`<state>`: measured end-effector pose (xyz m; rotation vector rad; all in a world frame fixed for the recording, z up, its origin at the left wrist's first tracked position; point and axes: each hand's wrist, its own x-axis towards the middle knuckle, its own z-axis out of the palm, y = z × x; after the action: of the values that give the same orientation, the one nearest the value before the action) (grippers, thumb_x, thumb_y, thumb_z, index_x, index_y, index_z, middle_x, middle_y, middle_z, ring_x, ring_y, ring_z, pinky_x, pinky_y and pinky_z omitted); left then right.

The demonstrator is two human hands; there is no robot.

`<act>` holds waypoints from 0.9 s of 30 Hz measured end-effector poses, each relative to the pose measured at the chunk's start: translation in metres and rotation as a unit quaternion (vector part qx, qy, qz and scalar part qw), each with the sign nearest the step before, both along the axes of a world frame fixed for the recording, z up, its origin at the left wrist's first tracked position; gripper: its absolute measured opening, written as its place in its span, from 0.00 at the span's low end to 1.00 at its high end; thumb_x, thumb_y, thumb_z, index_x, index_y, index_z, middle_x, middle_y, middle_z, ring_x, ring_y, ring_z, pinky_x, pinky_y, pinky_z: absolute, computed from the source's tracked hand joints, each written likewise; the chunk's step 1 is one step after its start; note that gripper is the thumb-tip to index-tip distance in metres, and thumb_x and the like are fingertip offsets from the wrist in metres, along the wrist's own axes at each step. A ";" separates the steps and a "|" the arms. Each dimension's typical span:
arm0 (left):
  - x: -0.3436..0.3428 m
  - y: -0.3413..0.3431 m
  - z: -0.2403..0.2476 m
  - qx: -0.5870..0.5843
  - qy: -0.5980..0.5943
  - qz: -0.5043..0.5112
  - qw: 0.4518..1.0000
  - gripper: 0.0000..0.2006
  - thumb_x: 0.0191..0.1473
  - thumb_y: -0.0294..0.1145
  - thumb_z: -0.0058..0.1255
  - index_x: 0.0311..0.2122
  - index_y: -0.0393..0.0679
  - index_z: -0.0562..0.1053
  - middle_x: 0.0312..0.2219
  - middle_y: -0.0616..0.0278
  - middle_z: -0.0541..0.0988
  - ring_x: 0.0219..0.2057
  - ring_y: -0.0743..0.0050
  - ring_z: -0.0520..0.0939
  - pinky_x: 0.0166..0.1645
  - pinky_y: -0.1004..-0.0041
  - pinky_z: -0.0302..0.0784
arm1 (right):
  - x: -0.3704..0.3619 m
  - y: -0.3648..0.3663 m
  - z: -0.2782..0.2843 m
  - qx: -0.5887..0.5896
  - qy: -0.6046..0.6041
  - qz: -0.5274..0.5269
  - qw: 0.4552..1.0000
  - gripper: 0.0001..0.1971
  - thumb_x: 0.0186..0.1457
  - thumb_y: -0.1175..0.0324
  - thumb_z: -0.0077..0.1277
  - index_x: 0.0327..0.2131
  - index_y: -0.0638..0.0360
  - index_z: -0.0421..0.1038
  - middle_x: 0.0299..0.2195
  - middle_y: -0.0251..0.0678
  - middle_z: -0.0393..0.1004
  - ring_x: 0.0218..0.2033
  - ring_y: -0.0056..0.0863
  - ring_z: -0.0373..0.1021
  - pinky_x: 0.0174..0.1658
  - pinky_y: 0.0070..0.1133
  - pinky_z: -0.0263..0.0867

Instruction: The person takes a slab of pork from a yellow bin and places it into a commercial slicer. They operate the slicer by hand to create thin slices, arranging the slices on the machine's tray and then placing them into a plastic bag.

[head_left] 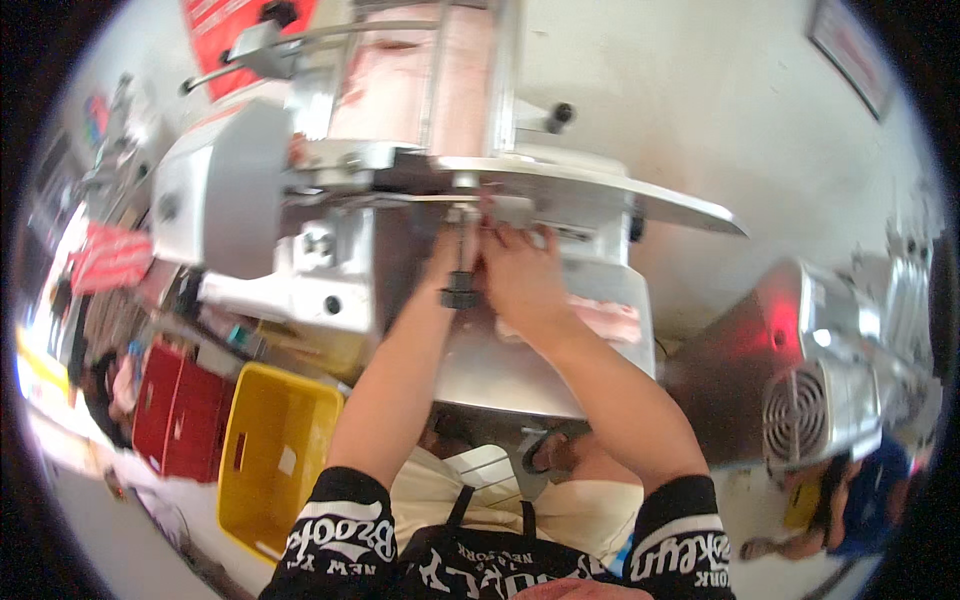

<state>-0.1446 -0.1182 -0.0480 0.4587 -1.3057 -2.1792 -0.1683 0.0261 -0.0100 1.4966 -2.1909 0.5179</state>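
Meat [390,95] lies in the slicer [590,183], slices [608,321] on its lower tray [510,378]; at its front the right hand [525,265] bends its fingers [508,238], slightly spread; the left hand [449,255] is mostly hidden; its opening and either's hold I cannot tell

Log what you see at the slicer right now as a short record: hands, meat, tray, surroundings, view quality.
Left hand: left hand at the slicer, partly hidden behind the rod with the black knob; grip unclear
Right hand: right hand beside it, fingers toward the machine; grip unclear
Meat in machine: pale pink slab, beyond the hands
Tray: metal tray with pale meat to the right of the right forearm
Left side: yellow crate, red crate
Right side: metal machine with round grille
View: blurred
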 end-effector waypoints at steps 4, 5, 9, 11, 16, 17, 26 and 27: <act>0.003 0.029 0.028 -0.004 -0.141 0.065 0.988 0.20 0.65 0.49 0.42 0.47 0.45 0.78 0.38 0.56 0.81 0.38 0.63 0.80 0.42 0.65 0.75 | -0.006 0.020 0.012 0.072 0.004 -0.014 0.997 0.18 0.50 0.70 0.53 0.46 0.54 0.72 0.48 0.39 0.75 0.52 0.35 0.71 0.64 0.46 0.53; 0.006 0.031 0.030 -0.074 -0.124 0.093 0.985 0.18 0.65 0.48 0.42 0.47 0.47 0.76 0.34 0.57 0.78 0.34 0.64 0.77 0.38 0.63 0.73 | -0.005 0.023 0.012 0.079 0.000 -0.001 0.997 0.16 0.50 0.69 0.53 0.45 0.54 0.72 0.47 0.40 0.76 0.52 0.35 0.72 0.64 0.46 0.52; -0.006 0.009 0.006 -0.177 -0.115 0.112 0.971 0.17 0.67 0.47 0.36 0.47 0.50 0.73 0.40 0.49 0.79 0.42 0.52 0.81 0.48 0.57 0.73 | 0.000 0.020 0.001 0.089 0.023 0.073 0.993 0.16 0.49 0.66 0.54 0.43 0.55 0.73 0.43 0.43 0.77 0.51 0.41 0.72 0.64 0.47 0.51; -0.008 0.000 -0.003 -0.266 -0.073 0.168 0.946 0.20 0.66 0.45 0.40 0.54 0.44 0.70 0.48 0.42 0.76 0.50 0.40 0.75 0.56 0.54 0.69 | 0.007 0.014 -0.006 0.073 0.058 0.101 0.990 0.15 0.49 0.65 0.54 0.42 0.55 0.73 0.43 0.44 0.76 0.51 0.43 0.71 0.64 0.48 0.51; -0.018 0.011 0.004 -0.272 0.000 0.237 0.933 0.17 0.63 0.37 0.47 0.54 0.41 0.72 0.51 0.44 0.75 0.53 0.43 0.75 0.60 0.57 0.67 | -0.005 0.021 0.001 0.087 -0.093 0.140 0.982 0.18 0.51 0.66 0.55 0.46 0.60 0.69 0.49 0.48 0.73 0.55 0.48 0.66 0.63 0.41 0.57; -0.021 0.003 0.001 -0.258 0.005 0.241 0.936 0.16 0.62 0.35 0.48 0.53 0.41 0.72 0.51 0.44 0.76 0.53 0.43 0.75 0.60 0.58 0.67 | -0.001 0.017 0.003 0.067 -0.112 0.162 0.978 0.21 0.52 0.66 0.55 0.49 0.61 0.67 0.51 0.49 0.71 0.56 0.49 0.65 0.63 0.40 0.57; -0.011 0.014 0.016 -0.231 0.086 0.226 0.943 0.14 0.58 0.27 0.49 0.49 0.37 0.74 0.45 0.45 0.79 0.51 0.48 0.78 0.56 0.60 0.71 | -0.008 0.015 0.014 -0.117 -0.206 0.137 0.962 0.37 0.56 0.64 0.56 0.66 0.63 0.52 0.66 0.54 0.55 0.66 0.52 0.53 0.68 0.37 0.49; -0.012 0.013 0.016 -0.229 0.100 0.222 0.942 0.14 0.57 0.26 0.50 0.48 0.36 0.74 0.45 0.45 0.80 0.50 0.48 0.78 0.56 0.61 0.72 | -0.005 0.015 0.015 -0.121 -0.223 0.136 0.958 0.37 0.56 0.65 0.55 0.66 0.64 0.52 0.66 0.54 0.54 0.67 0.53 0.53 0.68 0.37 0.48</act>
<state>-0.1569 -0.1053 -0.0324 0.2961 -1.3828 -1.4549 -0.1734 0.0407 0.0045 1.6750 -2.1323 1.2782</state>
